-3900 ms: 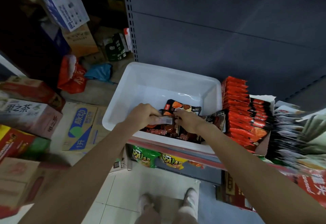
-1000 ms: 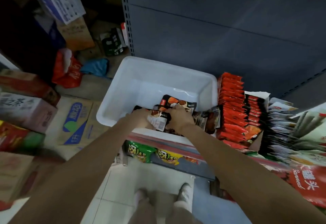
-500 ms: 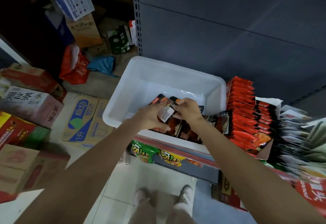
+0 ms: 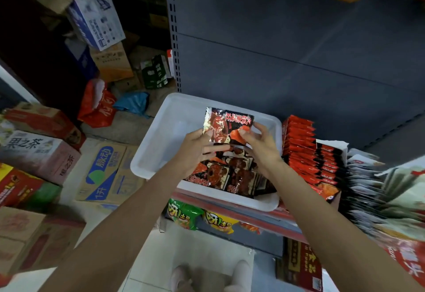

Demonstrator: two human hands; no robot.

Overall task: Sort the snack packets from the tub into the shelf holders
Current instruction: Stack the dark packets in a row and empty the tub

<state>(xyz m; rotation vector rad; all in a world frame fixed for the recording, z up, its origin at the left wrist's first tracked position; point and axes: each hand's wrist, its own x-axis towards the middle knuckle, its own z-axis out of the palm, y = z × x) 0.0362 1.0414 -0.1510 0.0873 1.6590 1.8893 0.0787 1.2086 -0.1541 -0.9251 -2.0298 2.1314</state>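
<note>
A white plastic tub (image 4: 165,117) stands on the shelf edge. Several dark red snack packets (image 4: 230,174) lie in its near right corner. Above them I hold up a small stack of the same packets (image 4: 226,125), front face toward me. My left hand (image 4: 195,149) grips the stack's lower left corner, and my right hand (image 4: 259,144) pinches its lower right edge. To the right of the tub, a row of orange-red packets (image 4: 299,144) stands upright in a shelf holder.
Further right are black-and-red packets (image 4: 326,163) and pale packets (image 4: 368,176) in holders. Green and yellow snack bags (image 4: 184,213) sit on the shelf below. Cardboard boxes (image 4: 101,172) crowd the floor at left. The grey shelf back panel (image 4: 276,50) rises behind the tub.
Both hands have lifted the packets from low in the tub up above it and turned the printed front toward me. The view tilted upward.
</note>
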